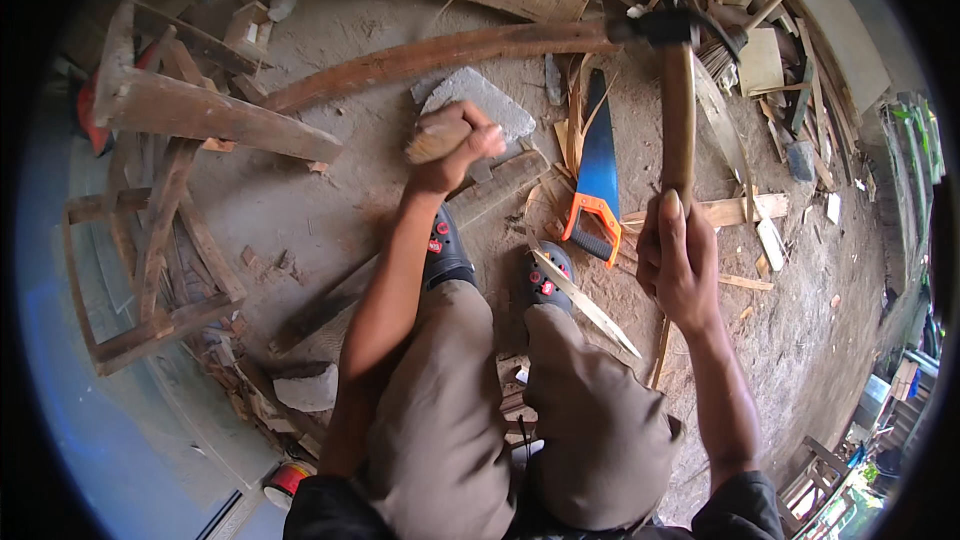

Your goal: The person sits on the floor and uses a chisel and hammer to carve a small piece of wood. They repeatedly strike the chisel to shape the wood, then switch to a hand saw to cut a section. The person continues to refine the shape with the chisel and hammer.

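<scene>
My right hand (682, 252) is wrapped round the lower end of a wooden-handled hammer (678, 115). It holds the hammer raised, its dark metal head at the far end. My left hand (466, 148) is closed on a short piece of wood (435, 144), slightly blurred. Just beyond that hand lies a grey stone slab (500, 110) on the ground, and a wooden beam (505, 185) runs close by it. A handsaw (598, 155) with a blue blade and an orange and black handle lies between my hands, touching neither.
A wooden frame (215, 120) stands at the left. A long plank (420, 58) spans the far side. Wood scraps (765, 45) pile up at the far right. A pale splinter (590, 310) lies across my right shoe (545, 275). A small tin (288, 480) sits near left.
</scene>
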Demonstrator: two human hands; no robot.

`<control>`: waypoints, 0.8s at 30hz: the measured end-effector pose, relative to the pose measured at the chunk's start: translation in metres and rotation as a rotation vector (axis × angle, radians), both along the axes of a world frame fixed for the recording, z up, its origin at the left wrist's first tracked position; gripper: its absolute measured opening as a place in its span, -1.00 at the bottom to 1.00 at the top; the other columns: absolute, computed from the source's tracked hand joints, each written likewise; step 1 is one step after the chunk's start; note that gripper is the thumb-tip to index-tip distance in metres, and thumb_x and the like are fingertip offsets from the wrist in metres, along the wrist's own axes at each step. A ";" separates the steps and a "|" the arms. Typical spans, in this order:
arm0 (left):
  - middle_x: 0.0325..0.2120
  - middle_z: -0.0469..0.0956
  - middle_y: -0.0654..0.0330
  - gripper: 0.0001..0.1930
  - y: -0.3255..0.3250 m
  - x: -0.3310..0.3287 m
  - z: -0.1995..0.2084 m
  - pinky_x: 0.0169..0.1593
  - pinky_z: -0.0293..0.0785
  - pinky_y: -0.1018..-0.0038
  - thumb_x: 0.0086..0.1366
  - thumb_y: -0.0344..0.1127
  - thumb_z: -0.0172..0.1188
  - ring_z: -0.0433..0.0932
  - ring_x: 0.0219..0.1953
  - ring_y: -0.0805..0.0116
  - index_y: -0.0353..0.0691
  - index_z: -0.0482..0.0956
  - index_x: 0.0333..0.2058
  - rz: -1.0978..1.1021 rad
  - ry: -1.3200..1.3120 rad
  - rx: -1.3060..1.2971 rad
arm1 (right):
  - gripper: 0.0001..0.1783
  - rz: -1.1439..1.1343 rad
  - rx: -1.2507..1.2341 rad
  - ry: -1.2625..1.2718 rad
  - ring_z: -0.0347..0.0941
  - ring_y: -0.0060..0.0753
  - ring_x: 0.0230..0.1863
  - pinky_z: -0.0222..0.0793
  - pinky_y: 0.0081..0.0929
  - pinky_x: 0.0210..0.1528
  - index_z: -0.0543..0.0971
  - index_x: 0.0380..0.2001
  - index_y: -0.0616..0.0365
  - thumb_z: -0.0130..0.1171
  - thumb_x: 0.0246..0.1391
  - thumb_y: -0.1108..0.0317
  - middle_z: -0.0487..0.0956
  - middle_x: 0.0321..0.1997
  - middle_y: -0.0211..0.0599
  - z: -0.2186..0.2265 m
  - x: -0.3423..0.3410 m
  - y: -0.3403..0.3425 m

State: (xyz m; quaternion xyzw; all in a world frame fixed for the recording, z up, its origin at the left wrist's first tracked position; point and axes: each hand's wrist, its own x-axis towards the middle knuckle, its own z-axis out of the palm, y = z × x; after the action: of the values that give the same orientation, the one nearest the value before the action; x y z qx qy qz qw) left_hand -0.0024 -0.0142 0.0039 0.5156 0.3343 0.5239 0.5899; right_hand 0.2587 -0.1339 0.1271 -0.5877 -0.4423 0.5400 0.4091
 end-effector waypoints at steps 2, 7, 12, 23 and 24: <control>-0.55 0.52 0.23 -0.84 0.011 -0.013 -0.012 -0.37 0.39 0.53 0.25 -0.32 0.19 0.44 -0.51 0.49 -0.20 0.43 -0.46 0.070 -0.016 -0.026 | -0.57 -0.075 -0.187 0.079 0.12 -0.80 -0.70 0.05 -0.69 -0.70 0.32 -0.39 0.07 -0.17 0.42 -0.03 0.24 -0.66 -0.64 -0.023 0.008 -0.010; -0.69 0.17 0.41 -0.74 0.049 -0.087 -0.040 -0.27 0.26 0.43 0.25 -0.17 0.08 0.21 -0.59 0.47 -0.01 0.22 -0.55 0.193 -0.385 -0.141 | -0.57 -0.203 -0.450 0.082 0.01 -0.76 -0.80 -0.06 -0.64 -0.79 0.27 -0.43 -0.01 -0.17 0.41 -0.08 0.14 -0.72 -0.67 -0.090 0.008 -0.027; -0.67 0.19 0.40 -0.72 0.070 -0.132 -0.078 -0.14 0.27 0.32 0.23 -0.16 0.11 0.25 -0.54 0.45 0.01 0.21 -0.55 0.300 -0.454 -0.266 | -0.57 -0.199 -0.566 0.078 -0.01 -0.71 -0.83 -0.08 -0.61 -0.81 0.29 -0.42 -0.01 -0.19 0.42 -0.08 0.12 -0.73 -0.63 -0.131 -0.004 -0.024; -0.70 0.21 0.33 -0.73 0.060 -0.112 -0.028 -0.21 0.28 0.29 0.25 -0.15 0.15 0.24 -0.60 0.38 -0.05 0.27 -0.53 0.463 -0.441 -0.248 | -0.56 0.012 -0.399 0.046 0.08 -0.77 -0.74 0.04 -0.67 -0.75 0.31 -0.43 0.03 -0.16 0.41 -0.06 0.22 -0.64 -0.61 -0.157 -0.016 -0.019; -0.71 0.21 0.32 -0.73 0.051 -0.109 -0.012 -0.22 0.29 0.28 0.25 -0.16 0.13 0.24 -0.61 0.38 -0.05 0.27 -0.53 0.405 -0.418 -0.173 | -0.57 -0.002 -0.425 0.064 0.08 -0.77 -0.75 0.04 -0.66 -0.75 0.31 -0.43 0.03 -0.16 0.41 -0.05 0.21 -0.65 -0.61 -0.159 -0.016 -0.020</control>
State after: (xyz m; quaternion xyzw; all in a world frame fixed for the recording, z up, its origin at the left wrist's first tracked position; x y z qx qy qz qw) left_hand -0.1111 0.0369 -0.0078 0.2673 0.3449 0.6952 0.5712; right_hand 0.2424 -0.1542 -0.0316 -0.6436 -0.3049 0.6391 0.2903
